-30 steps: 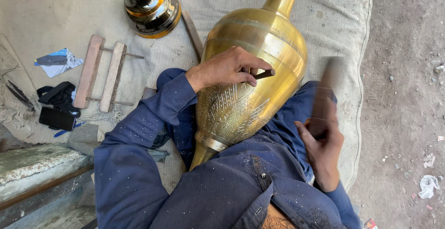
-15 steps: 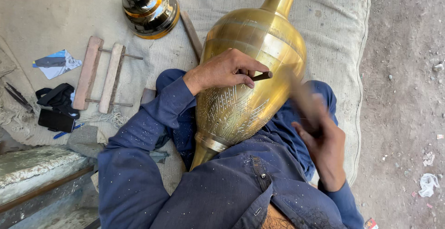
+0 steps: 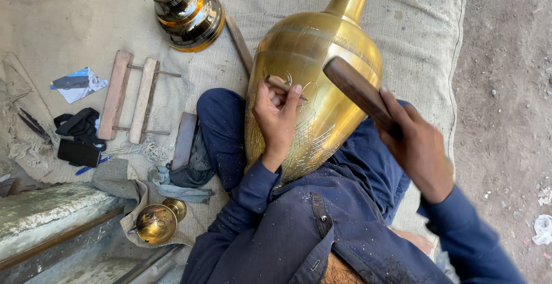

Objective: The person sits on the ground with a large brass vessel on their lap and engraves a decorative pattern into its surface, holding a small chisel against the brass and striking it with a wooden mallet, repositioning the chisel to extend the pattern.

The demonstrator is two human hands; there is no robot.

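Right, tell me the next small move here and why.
Probably bring the wooden mallet down onto the chisel. The right hand holds the mallet raised just above it, while the left hand pins the chisel tip against the brass vase, beside the engraved pattern.

A burlap mat (image 3: 402,25) covers the dirt floor (image 3: 506,88). On it, near its far edge, a dark brass pot (image 3: 187,10); toward its left edge, two wooden blocks (image 3: 127,97), a black cloth (image 3: 80,124), a small brass cup (image 3: 155,222).
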